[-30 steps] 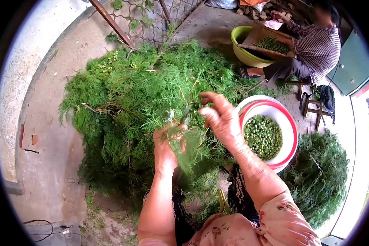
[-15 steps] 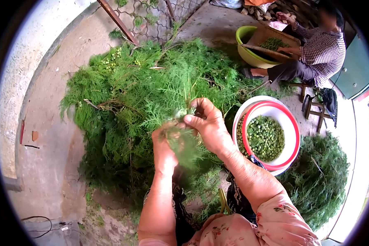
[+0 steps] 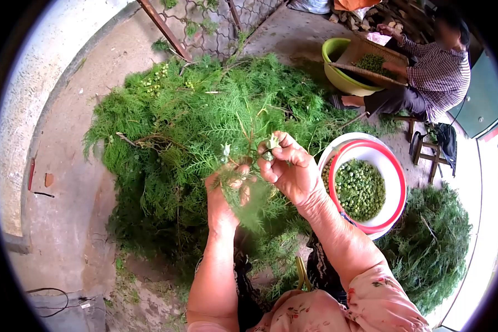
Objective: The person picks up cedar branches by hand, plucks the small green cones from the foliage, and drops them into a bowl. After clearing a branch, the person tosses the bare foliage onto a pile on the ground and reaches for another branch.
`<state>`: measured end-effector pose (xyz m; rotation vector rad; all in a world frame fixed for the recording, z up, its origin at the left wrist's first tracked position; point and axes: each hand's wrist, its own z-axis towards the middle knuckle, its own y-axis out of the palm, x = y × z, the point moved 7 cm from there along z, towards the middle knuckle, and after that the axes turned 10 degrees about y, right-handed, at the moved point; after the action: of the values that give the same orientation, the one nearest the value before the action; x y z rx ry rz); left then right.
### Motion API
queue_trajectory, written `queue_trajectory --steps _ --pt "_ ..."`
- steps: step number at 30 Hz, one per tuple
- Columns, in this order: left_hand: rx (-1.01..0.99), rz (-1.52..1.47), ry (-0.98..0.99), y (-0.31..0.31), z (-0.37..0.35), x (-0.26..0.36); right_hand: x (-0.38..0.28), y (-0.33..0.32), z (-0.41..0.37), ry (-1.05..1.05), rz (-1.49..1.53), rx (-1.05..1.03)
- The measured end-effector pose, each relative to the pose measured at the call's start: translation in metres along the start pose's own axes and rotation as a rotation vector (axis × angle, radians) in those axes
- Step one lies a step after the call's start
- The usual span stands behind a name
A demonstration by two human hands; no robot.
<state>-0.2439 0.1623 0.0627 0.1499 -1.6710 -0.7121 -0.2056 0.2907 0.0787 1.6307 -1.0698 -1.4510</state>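
My left hand [image 3: 227, 193] is closed around a feathery green conifer sprig [image 3: 240, 130], and its fronds spread above and below the fingers. A pale green cone [image 3: 226, 149] shows on the sprig near my left fingertips. Just to the right, my right hand [image 3: 296, 174] pinches another small green cone [image 3: 272, 142] between thumb and fingers, a short way apart from the left hand. Under both hands lies a big heap of cut conifer branches [image 3: 166, 122]. Beside my right forearm, a white basin with a red rim [image 3: 394, 188] holds many green cones [image 3: 359, 188].
A second pile of greenery [image 3: 426, 249] lies at the right. At the upper right a person [image 3: 434, 72] sits with a woven tray [image 3: 351, 52] over a yellow-green tub [image 3: 343, 80]. A small wooden stool [image 3: 426, 152] stands behind the basin. A wall [image 3: 44, 72] curves along the left.
My right hand has drawn slightly away from the left and turned, with a cone now visible in its fingers. My left hand keeps the sprig in nearly the same place.
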Motion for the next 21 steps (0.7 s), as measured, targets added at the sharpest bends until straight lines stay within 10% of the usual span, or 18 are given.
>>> queue_trajectory --steps 6,15,21 --pt "0.032 0.091 0.131 -0.002 0.003 0.003 -0.001 0.003 0.001 -0.033 -0.115 0.034" --pt "-0.056 0.641 0.43 0.008 -0.007 0.011 -0.011 0.047 -0.012 -0.545 -1.405 0.159" --pt "-0.069 0.637 0.293 0.01 -0.009 0.013 -0.012 0.034 -0.008 -0.429 -1.252 0.211"
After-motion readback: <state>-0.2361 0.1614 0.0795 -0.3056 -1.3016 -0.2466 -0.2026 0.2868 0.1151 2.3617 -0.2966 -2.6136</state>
